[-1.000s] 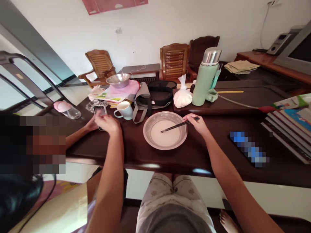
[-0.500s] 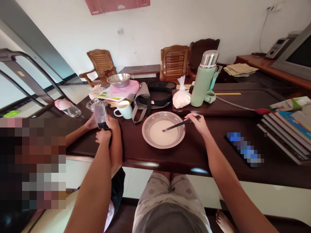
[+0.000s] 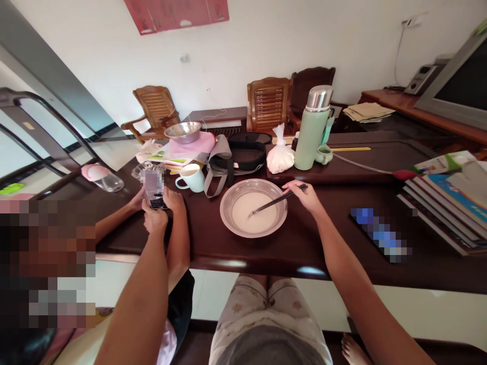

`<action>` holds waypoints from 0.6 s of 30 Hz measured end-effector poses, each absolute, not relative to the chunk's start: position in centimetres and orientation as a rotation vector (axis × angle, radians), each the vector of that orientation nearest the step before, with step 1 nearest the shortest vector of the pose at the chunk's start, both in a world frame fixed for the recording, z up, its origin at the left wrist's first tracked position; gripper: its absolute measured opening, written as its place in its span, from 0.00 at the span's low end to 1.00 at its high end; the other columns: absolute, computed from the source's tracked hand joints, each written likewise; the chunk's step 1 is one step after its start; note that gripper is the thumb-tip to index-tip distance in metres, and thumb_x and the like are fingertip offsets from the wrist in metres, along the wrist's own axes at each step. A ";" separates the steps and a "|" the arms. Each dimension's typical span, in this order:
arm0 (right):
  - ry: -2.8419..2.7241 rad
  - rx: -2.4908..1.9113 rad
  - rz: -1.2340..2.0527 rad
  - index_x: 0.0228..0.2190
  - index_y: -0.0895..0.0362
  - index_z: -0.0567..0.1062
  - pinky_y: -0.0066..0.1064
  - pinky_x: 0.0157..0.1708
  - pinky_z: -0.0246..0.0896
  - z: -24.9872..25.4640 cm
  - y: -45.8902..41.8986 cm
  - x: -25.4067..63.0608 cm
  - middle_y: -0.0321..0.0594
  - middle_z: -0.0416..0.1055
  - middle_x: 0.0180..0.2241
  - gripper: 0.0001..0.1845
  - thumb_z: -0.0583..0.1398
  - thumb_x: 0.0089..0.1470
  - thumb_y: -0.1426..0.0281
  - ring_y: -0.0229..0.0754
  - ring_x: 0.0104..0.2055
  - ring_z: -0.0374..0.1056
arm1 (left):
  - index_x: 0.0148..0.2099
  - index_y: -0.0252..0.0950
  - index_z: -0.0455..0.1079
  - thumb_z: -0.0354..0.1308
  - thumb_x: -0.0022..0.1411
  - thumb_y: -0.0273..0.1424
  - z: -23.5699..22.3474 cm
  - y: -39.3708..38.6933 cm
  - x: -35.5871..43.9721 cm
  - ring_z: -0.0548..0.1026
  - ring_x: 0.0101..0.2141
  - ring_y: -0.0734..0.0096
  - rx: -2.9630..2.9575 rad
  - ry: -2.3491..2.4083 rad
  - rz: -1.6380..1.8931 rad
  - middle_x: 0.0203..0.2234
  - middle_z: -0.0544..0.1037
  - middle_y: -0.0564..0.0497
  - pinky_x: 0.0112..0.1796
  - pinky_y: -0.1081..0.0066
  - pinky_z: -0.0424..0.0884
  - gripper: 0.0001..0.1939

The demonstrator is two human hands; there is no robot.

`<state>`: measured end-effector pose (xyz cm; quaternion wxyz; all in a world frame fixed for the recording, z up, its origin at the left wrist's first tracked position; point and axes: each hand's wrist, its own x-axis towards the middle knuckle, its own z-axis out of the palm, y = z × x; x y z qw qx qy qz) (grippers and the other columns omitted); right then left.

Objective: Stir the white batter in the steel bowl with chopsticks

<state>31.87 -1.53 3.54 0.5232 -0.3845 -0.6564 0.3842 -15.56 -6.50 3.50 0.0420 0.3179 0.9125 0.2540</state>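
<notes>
My right hand (image 3: 304, 195) grips a pair of dark chopsticks (image 3: 272, 202), slanting down to the left. Their tips dip into the milky white liquid (image 3: 253, 213) in a wide metal bowl (image 3: 225, 219) near the table's front edge. On the left, my left hand (image 3: 155, 218) is closed at the lower edge of a smartphone (image 3: 154, 185), whose screen is partly blurred. Another person's hands hold the same phone from both sides. Part of my left hand's grip is hidden behind the phone.
Behind the bowl stand a light-blue mug (image 3: 192, 178), a grey-black strapped bag (image 3: 243, 157), a tied plastic bag of white stuff (image 3: 280, 157) and a green thermos (image 3: 310, 137). Another phone (image 3: 380, 235) and stacked books (image 3: 437, 213) lie to the right; a clear bottle (image 3: 108, 180) lies left.
The chopstick tips have shifted left and toward me in the liquid. My left hand has moved up against the phone's lower left side. The whole view has shifted slightly.
</notes>
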 end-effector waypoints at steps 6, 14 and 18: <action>-1.571 -0.949 0.925 0.29 0.56 0.78 0.36 0.37 0.68 3.5 -1.6 31.8 0.41 0.77 0.27 0.19 0.57 0.54 0.53 0.45 0.32 0.74 | 0.69 0.42 0.39 0.44 0.63 0.31 3.4 -6.9 -15.9 0.70 0.51 0.41 1.150 2.770 0.669 0.52 0.66 0.31 0.46 0.48 0.66 0.34; -1.525 -0.993 0.900 0.29 0.56 0.77 0.36 0.37 0.68 3.6 -1.7 31.8 0.41 0.77 0.28 0.19 0.58 0.53 0.53 0.46 0.34 0.75 | 0.70 0.40 0.38 0.45 0.63 0.31 4.0 -6.3 -16.4 0.69 0.51 0.39 1.133 2.755 0.604 0.54 0.63 0.29 0.46 0.48 0.66 0.35; -1.578 -0.952 0.887 0.30 0.55 0.78 0.35 0.40 0.67 3.5 -1.5 32.2 0.40 0.77 0.28 0.18 0.58 0.54 0.54 0.44 0.35 0.74 | 0.69 0.28 0.30 0.47 0.62 0.28 3.7 -5.9 -17.0 0.69 0.52 0.40 1.115 2.787 0.647 0.53 0.64 0.23 0.47 0.48 0.66 0.39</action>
